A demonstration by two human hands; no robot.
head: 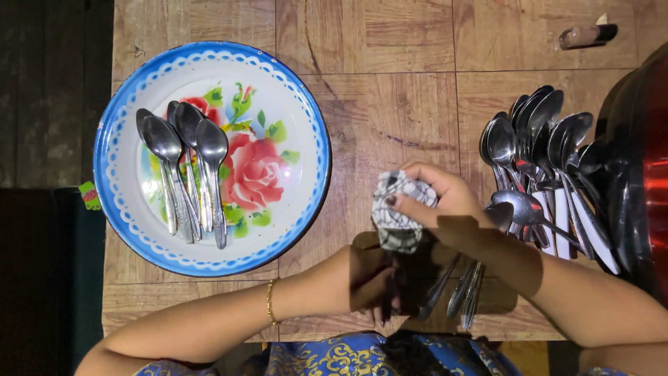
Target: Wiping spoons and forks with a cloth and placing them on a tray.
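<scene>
Right of the plate (111,202) of spoons (184,170), her right hand (438,209) clamps a cloth (396,216) closed-fingered, while the left hand (376,282) grips something shadowed on the bench (390,83).

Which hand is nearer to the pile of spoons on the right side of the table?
The right hand, gripping a patterned cloth, sits just beside the pile of spoons. The left hand is lower and farther left, nearer the table edge.

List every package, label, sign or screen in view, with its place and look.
Small tag or sticker: just outside the left rim of the bowl, at the table's left edge; irregular shape, green with a pink patch; too small to tell more.
No packages, signs or screens show.
</scene>
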